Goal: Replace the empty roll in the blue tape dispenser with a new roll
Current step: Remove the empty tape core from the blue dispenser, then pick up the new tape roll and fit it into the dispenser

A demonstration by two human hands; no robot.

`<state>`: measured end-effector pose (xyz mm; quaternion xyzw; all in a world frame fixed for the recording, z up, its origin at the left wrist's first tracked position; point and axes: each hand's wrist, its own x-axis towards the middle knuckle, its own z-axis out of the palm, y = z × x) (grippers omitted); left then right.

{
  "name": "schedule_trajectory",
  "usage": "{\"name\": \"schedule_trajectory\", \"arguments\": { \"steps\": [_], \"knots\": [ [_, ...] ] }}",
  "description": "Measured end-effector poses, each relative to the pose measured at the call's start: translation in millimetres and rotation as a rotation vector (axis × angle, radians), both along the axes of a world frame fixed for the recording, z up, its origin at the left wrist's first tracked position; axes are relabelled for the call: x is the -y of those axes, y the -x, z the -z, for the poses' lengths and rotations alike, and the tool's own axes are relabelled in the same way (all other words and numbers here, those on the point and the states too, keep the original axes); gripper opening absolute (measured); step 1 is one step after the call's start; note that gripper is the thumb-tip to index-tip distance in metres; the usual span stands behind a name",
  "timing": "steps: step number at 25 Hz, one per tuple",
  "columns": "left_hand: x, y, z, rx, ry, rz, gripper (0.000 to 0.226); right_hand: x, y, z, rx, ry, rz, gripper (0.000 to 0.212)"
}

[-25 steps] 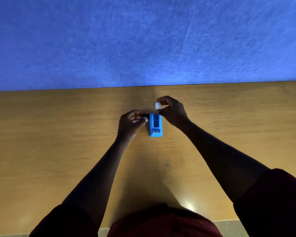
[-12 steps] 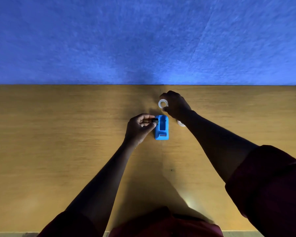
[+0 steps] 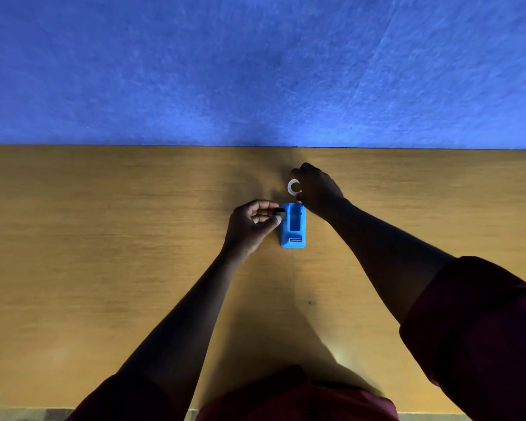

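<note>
A blue felt-like wall panel (image 3: pixel 255 71) fills the far half of the view, above a yellowish wood-grain table (image 3: pixel 104 268). 2 dark red sleeves (image 3: pixel 480 329) frame the near edge. The right hand (image 3: pixel 316 189) sits at the table's far centre, curled around a small white tape ring (image 3: pixel 292 187). The left hand (image 3: pixel 252 226) is just left of the small blue plastic tape dispenser (image 3: pixel 293 226), thumb and fingers pinched on a tiny black spindle piece (image 3: pixel 279 211) at its left wall. The dispenser stands on the table, its slot open.
</note>
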<state>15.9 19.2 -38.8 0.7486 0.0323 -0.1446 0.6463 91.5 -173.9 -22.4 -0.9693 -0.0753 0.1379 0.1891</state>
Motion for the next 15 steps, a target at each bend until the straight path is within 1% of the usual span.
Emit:
{"name": "schedule_trajectory", "arguments": {
  "steps": [6,10,13,15],
  "knots": [
    [-3.2,2.8,-4.9,0.008,-0.003,-0.006,0.027,2.1,1.2,-0.7,-0.012,0.011,-0.024,0.050],
    [0.7,2.9,-6.9,0.006,0.001,-0.007,0.027,22.2,7.5,-1.8,-0.006,0.002,0.055,0.057],
    [3.3,2.6,-8.7,-0.002,-0.002,-0.010,0.026,46.1,21.3,-3.1,-0.011,0.010,0.126,0.057],
    [4.0,2.3,-10.6,0.006,-0.016,-0.008,0.027,60.1,31.3,-2.9,0.001,0.022,0.146,0.052]
  ]
}}
